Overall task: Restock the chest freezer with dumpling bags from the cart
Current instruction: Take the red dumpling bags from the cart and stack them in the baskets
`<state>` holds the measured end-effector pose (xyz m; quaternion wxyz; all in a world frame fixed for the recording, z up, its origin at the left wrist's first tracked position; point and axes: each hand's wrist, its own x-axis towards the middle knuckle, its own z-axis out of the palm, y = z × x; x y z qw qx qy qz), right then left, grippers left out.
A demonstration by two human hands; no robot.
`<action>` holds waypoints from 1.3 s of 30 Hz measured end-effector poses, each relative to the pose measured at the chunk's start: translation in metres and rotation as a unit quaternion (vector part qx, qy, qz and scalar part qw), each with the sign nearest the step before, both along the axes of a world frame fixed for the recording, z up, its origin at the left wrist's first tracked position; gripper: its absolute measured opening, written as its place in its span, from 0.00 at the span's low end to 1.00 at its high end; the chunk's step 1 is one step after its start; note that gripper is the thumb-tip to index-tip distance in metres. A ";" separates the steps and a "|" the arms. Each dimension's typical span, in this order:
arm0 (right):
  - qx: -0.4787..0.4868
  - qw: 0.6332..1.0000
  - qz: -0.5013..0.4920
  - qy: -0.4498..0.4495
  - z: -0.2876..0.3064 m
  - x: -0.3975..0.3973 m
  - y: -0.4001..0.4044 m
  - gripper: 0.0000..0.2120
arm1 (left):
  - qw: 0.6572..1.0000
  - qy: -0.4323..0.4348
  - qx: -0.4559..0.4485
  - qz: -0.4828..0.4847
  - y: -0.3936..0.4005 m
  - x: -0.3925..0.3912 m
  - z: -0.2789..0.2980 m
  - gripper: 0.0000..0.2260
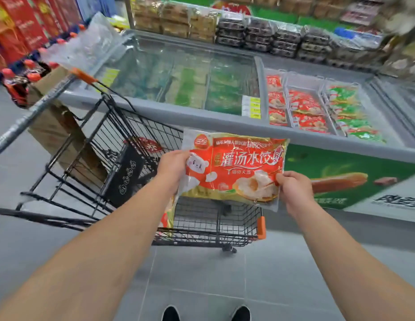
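**Red bag held level, freezer bay up and to the right**

Head view: a red dumpling bag [234, 167] hung above the cart [137, 172], its long axis running left to right between the two grips. The left hand [173, 166] pinched its left edge and the right hand [293, 188] its lower right corner, fingers curled on the plastic. The chest freezer [202, 122] stood just beyond; its open bay of red bags [303, 107] lay forward and right, nearer the right hand, so that hand would likely lead.
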<state>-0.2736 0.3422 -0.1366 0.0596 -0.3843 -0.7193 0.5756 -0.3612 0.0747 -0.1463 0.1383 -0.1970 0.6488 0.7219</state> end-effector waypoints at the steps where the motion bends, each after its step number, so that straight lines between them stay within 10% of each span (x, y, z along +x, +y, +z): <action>1: -0.003 1.000 -0.006 0.003 0.003 0.004 0.015 0.06 | 1.000 0.005 -0.011 -0.014 0.013 0.000 0.003 0.04; 22: -0.097 0.994 -0.050 0.012 0.005 0.039 0.378 0.03 | 0.993 0.020 -0.097 -0.069 0.382 0.026 0.031 0.07; 39: -0.104 0.993 -0.015 -0.057 -0.025 -0.166 0.462 0.02 | 0.982 -0.067 -0.176 -0.030 0.476 -0.174 -0.049 0.18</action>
